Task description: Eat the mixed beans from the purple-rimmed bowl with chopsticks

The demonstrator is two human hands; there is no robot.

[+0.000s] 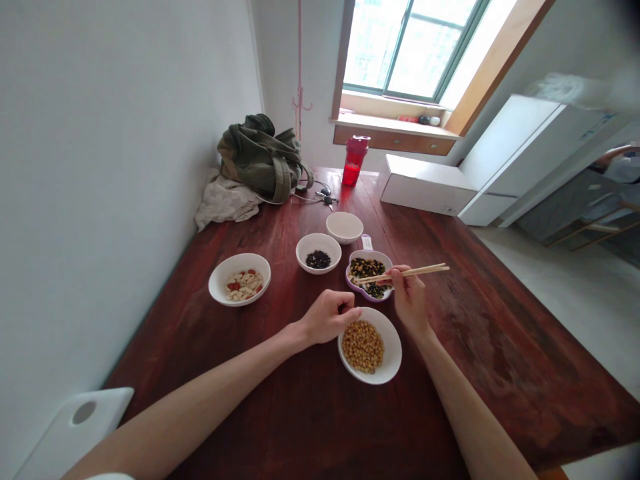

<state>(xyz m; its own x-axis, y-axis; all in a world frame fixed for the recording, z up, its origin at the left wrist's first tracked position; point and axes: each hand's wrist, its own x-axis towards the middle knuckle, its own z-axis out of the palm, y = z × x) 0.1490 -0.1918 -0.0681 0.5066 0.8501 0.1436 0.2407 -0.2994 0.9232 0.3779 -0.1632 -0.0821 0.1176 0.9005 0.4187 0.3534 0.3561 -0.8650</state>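
Right now, the right grip (pixel 410 300) is pinching chopsticks (pixel 411 273) over a purple-rimmed dish (pixel 358 288) of mixed food, while the left grip (pixel 330 318) is curling closed beside a bowl (pixel 391 343) of beans (pixel 363 347).

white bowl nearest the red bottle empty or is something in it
Empty, it seems: the white bowl shows only a bare pale inside, no food.

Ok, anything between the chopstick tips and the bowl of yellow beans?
Only the left hand: its fingers sit at the white bowl's far rim. Otherwise the chopsticks have an open path from the purple-rimmed dish.
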